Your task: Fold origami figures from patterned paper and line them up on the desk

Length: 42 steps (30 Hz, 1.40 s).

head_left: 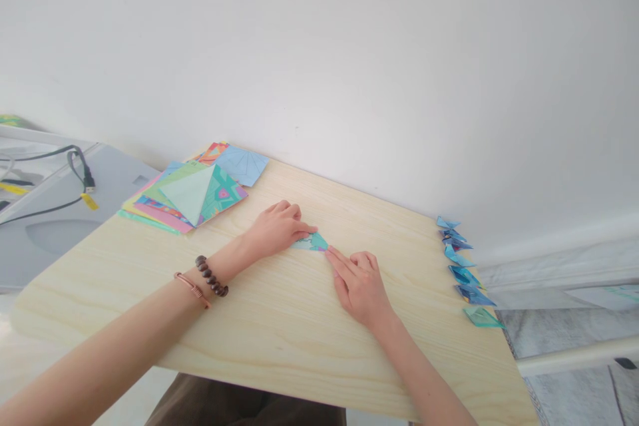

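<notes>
A small piece of folded origami paper [316,241], teal with a patterned face, lies flat near the middle of the wooden table. My left hand [279,227], with a bead bracelet and a copper-coloured bangle on its wrist, grips the paper's left end between curled fingers. That end is hidden beneath them. From the right, my right hand [360,283] presses its fingertips onto the paper's pointed right corner, the other fingers bent. The hands are a short way apart, with the paper spanning between them.
A stack of colourful origami paper [219,193] sits at the table's back left. Several folded paper pieces [462,273] line the right edge. A white wall [319,80] rises behind the table [279,333]. At left, a black cable [74,160] lies on a grey surface.
</notes>
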Each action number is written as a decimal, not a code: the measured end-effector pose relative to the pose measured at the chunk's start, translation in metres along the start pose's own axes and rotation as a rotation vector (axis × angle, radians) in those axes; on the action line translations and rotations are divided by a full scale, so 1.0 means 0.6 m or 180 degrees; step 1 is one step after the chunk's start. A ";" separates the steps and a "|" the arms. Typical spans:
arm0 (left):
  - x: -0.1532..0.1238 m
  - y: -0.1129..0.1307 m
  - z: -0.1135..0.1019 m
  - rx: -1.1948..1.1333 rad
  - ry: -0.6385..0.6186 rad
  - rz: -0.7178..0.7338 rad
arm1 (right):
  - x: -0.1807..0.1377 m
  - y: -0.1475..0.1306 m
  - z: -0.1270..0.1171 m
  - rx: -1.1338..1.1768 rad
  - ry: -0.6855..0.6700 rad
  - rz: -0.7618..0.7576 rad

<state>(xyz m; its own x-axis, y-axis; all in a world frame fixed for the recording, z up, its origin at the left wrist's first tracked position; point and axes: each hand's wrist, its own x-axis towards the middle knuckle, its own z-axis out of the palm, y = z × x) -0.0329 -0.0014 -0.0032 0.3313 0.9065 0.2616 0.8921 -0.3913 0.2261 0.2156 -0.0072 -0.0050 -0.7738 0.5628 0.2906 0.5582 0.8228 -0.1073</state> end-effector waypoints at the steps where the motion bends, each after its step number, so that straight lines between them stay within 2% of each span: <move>1: -0.001 0.000 -0.001 -0.0002 0.0017 0.0005 | -0.001 0.000 0.000 0.0010 0.0010 0.0027; 8: -0.002 -0.008 0.005 -0.0030 0.0206 -0.0031 | 0.002 0.004 0.007 0.0056 0.0281 0.0468; 15: 0.007 -0.007 0.015 0.0126 0.0299 -0.0237 | 0.064 -0.010 0.027 0.0410 0.0239 0.0363; 17: 0.006 -0.008 0.007 0.0037 0.0290 -0.0120 | 0.075 -0.010 0.032 0.0465 0.0296 0.0368; 24: 0.001 -0.025 -0.016 -0.0530 0.0181 0.0731 | 0.071 0.026 0.039 0.0674 0.0574 0.0381; 28: 0.005 -0.025 -0.013 -0.0509 0.0098 0.0762 | 0.070 0.034 0.036 0.0872 0.0733 0.0539; 35: 0.007 -0.014 -0.004 -0.0359 0.0124 0.0464 | 0.068 0.025 0.029 0.0805 0.0378 0.0051; 42: 0.002 -0.018 -0.002 -0.0506 0.0167 0.0566 | 0.067 0.014 0.034 0.0692 0.0482 0.0006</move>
<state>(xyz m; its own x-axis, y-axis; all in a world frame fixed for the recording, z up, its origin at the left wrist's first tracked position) -0.0424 0.0036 -0.0040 0.4588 0.8133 0.3578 0.7601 -0.5678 0.3160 0.1831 0.0242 -0.0137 -0.7101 0.5595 0.4275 0.4693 0.8287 -0.3049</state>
